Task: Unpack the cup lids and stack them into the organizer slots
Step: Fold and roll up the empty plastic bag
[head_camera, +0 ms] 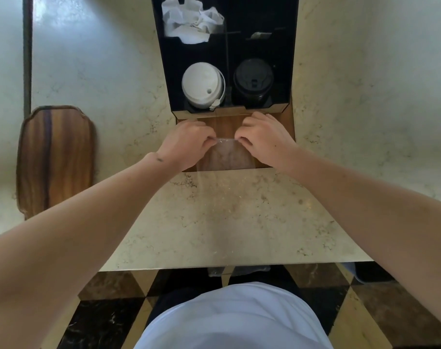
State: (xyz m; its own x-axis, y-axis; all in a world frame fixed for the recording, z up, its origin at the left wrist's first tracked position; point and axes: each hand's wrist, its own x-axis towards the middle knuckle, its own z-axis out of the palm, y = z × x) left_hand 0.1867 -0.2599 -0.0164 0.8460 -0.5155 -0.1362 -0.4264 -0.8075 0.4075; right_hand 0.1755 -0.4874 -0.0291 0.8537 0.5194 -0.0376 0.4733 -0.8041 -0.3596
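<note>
A: Hand status?
B: Left hand (pixel 189 142) and right hand (pixel 263 139) both pinch the top edge of a clear plastic sleeve (pixel 224 157), fingers curled.
A: Sleeve location?
B: Hanging in front of the organizer (pixel 292 59), down over the counter (pixel 239 222). White lids (pixel 201 84) and black lids (pixel 253 80) sit in the near slots.

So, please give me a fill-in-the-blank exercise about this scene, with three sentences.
1. Both hands pinch the top edge of a clear plastic ____.
2. In the organizer, the white lids sit to the ____ of the black lids.
3. The wooden board lies nearer the person's ____ hand than the right hand.

Missing words: bag; left; left
</note>
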